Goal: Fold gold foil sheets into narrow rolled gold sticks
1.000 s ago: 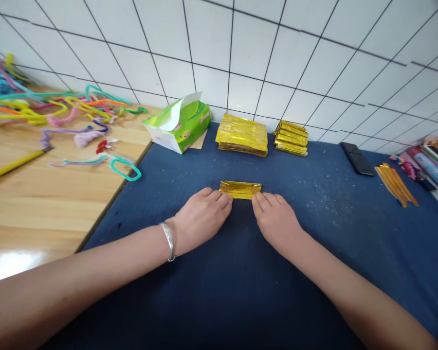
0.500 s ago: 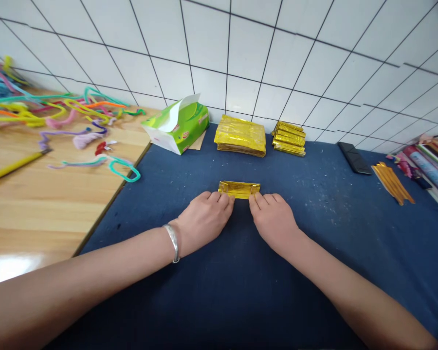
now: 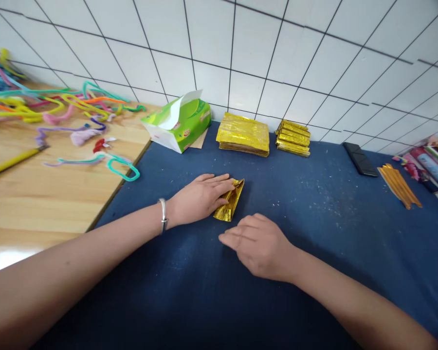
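Note:
A folded piece of gold foil paper lies slanted on the dark blue tabletop, with raised creased edges. Over its left side rests my left hand, fingers stretched out and thumb apart, touching the foil from above; part of the paper is hidden under it. My right hand hovers just below and to the right, clear of the paper. Its fingers are curled together with the index finger pointing left, and nothing shows in them.
Along the tiled wall stand a green tissue pack, a stack of gold foil sheets and a bundle of folded gold strips. A black phone and orange-gold strips lie right. Colourful pipe cleaners cover the wooden table.
The gold paper has turned from lying crosswise to a steep slant. My right hand has let go and moved down; my left hand has flattened out on the paper.

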A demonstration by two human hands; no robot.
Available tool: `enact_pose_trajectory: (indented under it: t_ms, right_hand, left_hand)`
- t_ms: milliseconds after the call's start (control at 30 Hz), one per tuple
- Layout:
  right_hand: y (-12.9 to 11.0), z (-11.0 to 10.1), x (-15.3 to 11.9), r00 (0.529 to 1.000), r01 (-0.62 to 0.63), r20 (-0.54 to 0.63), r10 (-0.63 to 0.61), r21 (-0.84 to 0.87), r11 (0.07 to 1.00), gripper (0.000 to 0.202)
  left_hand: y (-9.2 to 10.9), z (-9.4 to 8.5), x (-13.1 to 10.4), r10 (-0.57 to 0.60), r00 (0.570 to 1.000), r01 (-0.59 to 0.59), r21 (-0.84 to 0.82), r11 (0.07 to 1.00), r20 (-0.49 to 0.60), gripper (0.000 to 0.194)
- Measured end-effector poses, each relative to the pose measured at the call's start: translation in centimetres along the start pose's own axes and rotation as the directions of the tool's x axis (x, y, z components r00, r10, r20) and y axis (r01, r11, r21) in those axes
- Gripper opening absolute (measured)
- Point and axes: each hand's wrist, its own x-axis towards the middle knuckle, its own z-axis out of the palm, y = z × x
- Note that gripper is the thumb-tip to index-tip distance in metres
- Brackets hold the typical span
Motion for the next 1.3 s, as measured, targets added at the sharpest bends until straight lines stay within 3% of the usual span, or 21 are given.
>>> enact_pose_trajectory:
  t_ms: [133,233,400,567,733,933,1100,1300]
  right_hand:
    - [3.0,-0.7,-0.1,0.963,-0.179,-0.202,0.181,0.030,0.983,0.034]
    - [5.3,-0.6,0.0,0.948,-0.305,-0.094,0.303,-0.011,0.952,0.046]
    - [7.0,-0.3,0.3,0.935,-0.323,0.127,0.330,-0.073,0.944,0.053]
    - [7.0,-0.6,0.2,0.927,-0.329,0.152,0.342,-0.105,0.939,0.049]
    - [7.0,-0.7,0.1,0.925,-0.341,0.142,0.353,-0.105,0.934,0.050]
    - [7.1,-0.4,-0.2,0.920,-0.369,0.102,0.379,-0.107,0.923,0.047]
    - [7.3,0.0,-0.9,0.914,-0.400,0.032,0.404,-0.084,0.913,0.044]
    - [7.4,0.3,-1.0,0.921,-0.387,-0.009,0.389,-0.119,0.914,0.042]
  left_hand:
    - [-0.3,0.1,0.6,0.098,0.994,-0.092,-0.101,0.991,0.052,0.039]
    - [-0.2,0.1,1.0,0.151,0.987,-0.143,-0.134,0.981,0.055,0.035]
    - [0.0,-0.6,0.8,0.139,0.990,-0.135,-0.133,0.982,0.021,0.023]
    - [1.0,-2.6,-0.5,0.206,0.973,-0.206,-0.010,0.978,0.100,0.021]
    - [2.8,-4.4,-2.0,0.151,0.975,-0.159,0.039,0.986,0.166,0.016]
    - [4.2,-4.1,-2.4,0.086,0.990,-0.101,0.140,0.985,0.113,0.012]
    - [2.4,-3.4,-1.8,0.053,0.996,-0.067,0.190,0.979,0.078,0.019]
    - [-0.2,-3.4,-1.6,0.051,0.994,-0.056,0.055,0.997,0.100,0.024]
